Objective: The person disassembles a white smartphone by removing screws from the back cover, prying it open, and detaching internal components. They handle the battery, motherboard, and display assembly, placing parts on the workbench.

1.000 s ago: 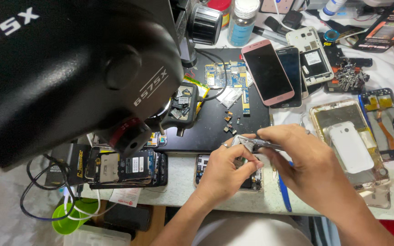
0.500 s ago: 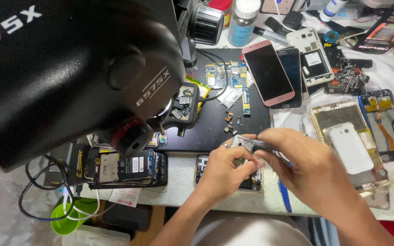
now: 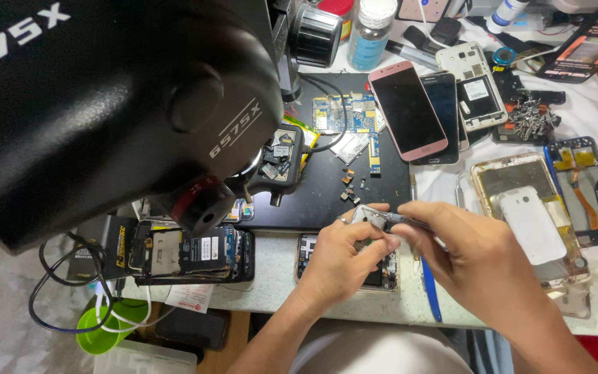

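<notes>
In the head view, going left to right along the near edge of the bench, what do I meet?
Green cup → opened black phone → left hand holding a small metal part → right hand with a thin tool → white phone back on a gold frame → bare phone frame.

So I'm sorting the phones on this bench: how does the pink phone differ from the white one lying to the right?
The pink phone lies screen-up on the black mat, its dark glass showing; the white phone lies back-up on a gold frame. The pink phone looks longer and slimmer, the white phone shorter and rounder. Both lie flat, and neither hand touches them.
</notes>
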